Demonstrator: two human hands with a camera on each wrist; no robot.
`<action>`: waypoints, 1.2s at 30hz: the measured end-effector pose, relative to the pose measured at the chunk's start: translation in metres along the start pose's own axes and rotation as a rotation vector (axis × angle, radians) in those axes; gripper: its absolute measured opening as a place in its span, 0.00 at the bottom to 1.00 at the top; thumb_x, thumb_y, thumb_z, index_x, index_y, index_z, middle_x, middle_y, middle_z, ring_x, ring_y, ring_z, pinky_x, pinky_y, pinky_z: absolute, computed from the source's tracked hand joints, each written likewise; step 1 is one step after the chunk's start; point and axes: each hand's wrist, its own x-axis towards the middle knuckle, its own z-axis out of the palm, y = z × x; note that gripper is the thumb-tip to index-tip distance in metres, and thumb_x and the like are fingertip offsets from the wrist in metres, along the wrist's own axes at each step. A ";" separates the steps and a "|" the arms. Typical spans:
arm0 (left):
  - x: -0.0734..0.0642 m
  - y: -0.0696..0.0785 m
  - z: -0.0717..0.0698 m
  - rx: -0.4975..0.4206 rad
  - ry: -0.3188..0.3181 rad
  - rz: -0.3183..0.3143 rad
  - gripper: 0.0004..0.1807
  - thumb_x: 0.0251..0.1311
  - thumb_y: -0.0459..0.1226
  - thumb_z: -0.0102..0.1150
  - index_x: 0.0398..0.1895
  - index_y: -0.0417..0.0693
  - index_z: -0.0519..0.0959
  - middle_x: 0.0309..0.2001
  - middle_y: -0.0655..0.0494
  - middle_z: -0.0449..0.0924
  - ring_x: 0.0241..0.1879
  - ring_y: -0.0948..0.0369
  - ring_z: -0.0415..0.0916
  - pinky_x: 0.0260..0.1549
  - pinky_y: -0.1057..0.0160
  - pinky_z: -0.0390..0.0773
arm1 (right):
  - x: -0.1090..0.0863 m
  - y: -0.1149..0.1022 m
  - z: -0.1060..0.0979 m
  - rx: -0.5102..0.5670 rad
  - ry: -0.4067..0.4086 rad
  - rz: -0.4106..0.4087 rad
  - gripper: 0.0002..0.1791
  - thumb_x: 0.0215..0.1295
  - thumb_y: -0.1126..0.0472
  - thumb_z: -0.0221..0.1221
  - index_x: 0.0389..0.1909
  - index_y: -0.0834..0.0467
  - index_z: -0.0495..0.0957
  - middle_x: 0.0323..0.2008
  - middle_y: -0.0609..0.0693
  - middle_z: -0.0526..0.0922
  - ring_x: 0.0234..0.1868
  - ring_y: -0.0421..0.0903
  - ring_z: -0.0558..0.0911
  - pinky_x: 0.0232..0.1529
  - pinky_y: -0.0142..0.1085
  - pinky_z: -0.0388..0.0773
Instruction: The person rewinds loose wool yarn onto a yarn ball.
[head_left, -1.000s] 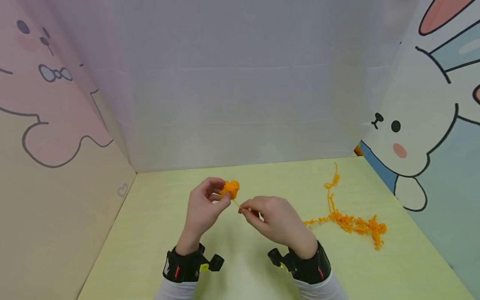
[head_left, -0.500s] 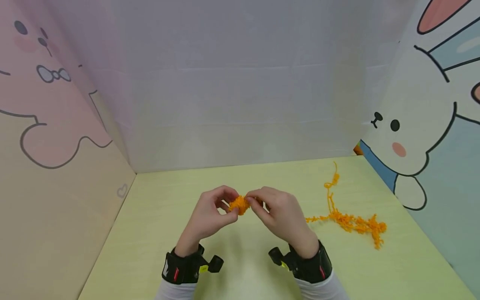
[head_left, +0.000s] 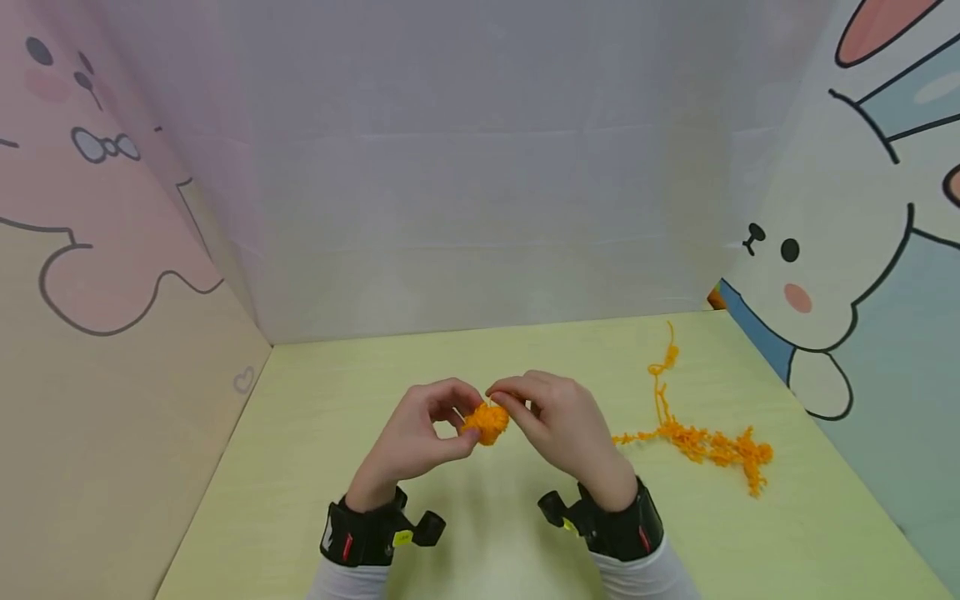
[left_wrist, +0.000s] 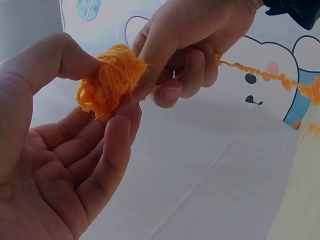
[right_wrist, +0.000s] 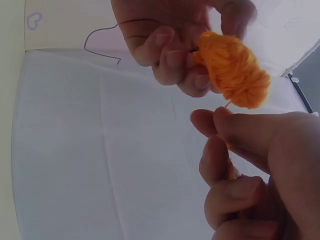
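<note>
A small ball of orange yarn (head_left: 489, 423) is pinched between the thumb and fingers of my left hand (head_left: 422, 429), raised over the table. My right hand (head_left: 561, 425) sits just to its right, thumb and forefinger pinching the yarn strand (right_wrist: 228, 104) that comes off the ball. In the right wrist view the strand runs on through the curled fingers of that hand. The left wrist view shows the wound ball (left_wrist: 112, 77) under the left thumb, and the yarn (left_wrist: 255, 71) trailing out behind the right hand.
A loose, crinkled heap of orange yarn (head_left: 705, 444) lies on the right of the pale yellow table (head_left: 337, 392), one end stretching toward the back edge. Panels with cartoon animals (head_left: 817, 275) stand at both sides, and a whitish sheet (head_left: 480, 183) hangs behind.
The left hand has moved right and slightly down with the yarn ball, which has turned. The right hand has gone from below the ball to its upper right, the strand still pinched.
</note>
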 end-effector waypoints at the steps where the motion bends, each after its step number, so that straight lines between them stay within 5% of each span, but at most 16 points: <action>1: 0.000 0.000 0.000 -0.014 0.002 0.003 0.15 0.54 0.28 0.68 0.44 0.49 0.80 0.38 0.56 0.82 0.35 0.59 0.78 0.31 0.60 0.86 | 0.000 0.000 0.000 0.000 -0.015 0.014 0.05 0.67 0.54 0.64 0.41 0.47 0.86 0.32 0.37 0.83 0.21 0.34 0.69 0.19 0.30 0.73; 9: -0.002 0.002 -0.003 -0.164 0.147 0.017 0.14 0.54 0.22 0.63 0.45 0.36 0.77 0.38 0.45 0.80 0.33 0.54 0.78 0.32 0.68 0.84 | -0.001 -0.005 0.006 -0.050 -0.202 0.085 0.05 0.68 0.55 0.61 0.39 0.48 0.85 0.29 0.37 0.80 0.23 0.36 0.70 0.22 0.31 0.73; 15: 0.001 0.001 -0.002 -0.332 0.383 -0.106 0.14 0.59 0.25 0.62 0.47 0.29 0.74 0.36 0.47 0.80 0.28 0.55 0.77 0.26 0.70 0.82 | 0.000 -0.010 0.009 -0.023 -0.308 0.071 0.07 0.70 0.52 0.60 0.41 0.45 0.86 0.31 0.33 0.82 0.25 0.32 0.73 0.26 0.31 0.76; 20: 0.004 -0.002 -0.003 -0.349 0.532 -0.172 0.14 0.59 0.26 0.63 0.47 0.30 0.74 0.36 0.45 0.79 0.26 0.55 0.77 0.25 0.70 0.81 | -0.001 -0.011 0.009 -0.029 -0.331 0.039 0.06 0.70 0.51 0.60 0.40 0.44 0.85 0.30 0.32 0.82 0.25 0.31 0.73 0.27 0.30 0.76; 30: 0.006 -0.008 -0.003 -0.149 0.613 -0.163 0.13 0.56 0.22 0.61 0.45 0.34 0.77 0.36 0.42 0.76 0.27 0.54 0.75 0.25 0.72 0.82 | -0.002 -0.015 0.001 -0.011 -0.243 -0.043 0.06 0.69 0.54 0.60 0.39 0.47 0.85 0.29 0.33 0.81 0.25 0.29 0.73 0.24 0.29 0.75; 33: 0.006 -0.007 -0.003 -0.162 0.610 -0.172 0.13 0.55 0.22 0.61 0.45 0.34 0.77 0.35 0.42 0.76 0.27 0.52 0.76 0.25 0.71 0.82 | -0.002 -0.015 0.000 -0.004 -0.215 -0.069 0.05 0.69 0.55 0.60 0.38 0.48 0.85 0.28 0.34 0.81 0.25 0.29 0.72 0.23 0.28 0.75; 36: 0.006 -0.004 -0.002 -0.277 0.588 -0.195 0.12 0.58 0.23 0.60 0.46 0.33 0.75 0.35 0.44 0.77 0.26 0.52 0.77 0.25 0.70 0.82 | -0.003 -0.015 0.001 -0.014 -0.233 -0.086 0.05 0.69 0.55 0.60 0.38 0.48 0.85 0.27 0.34 0.80 0.24 0.29 0.71 0.24 0.28 0.74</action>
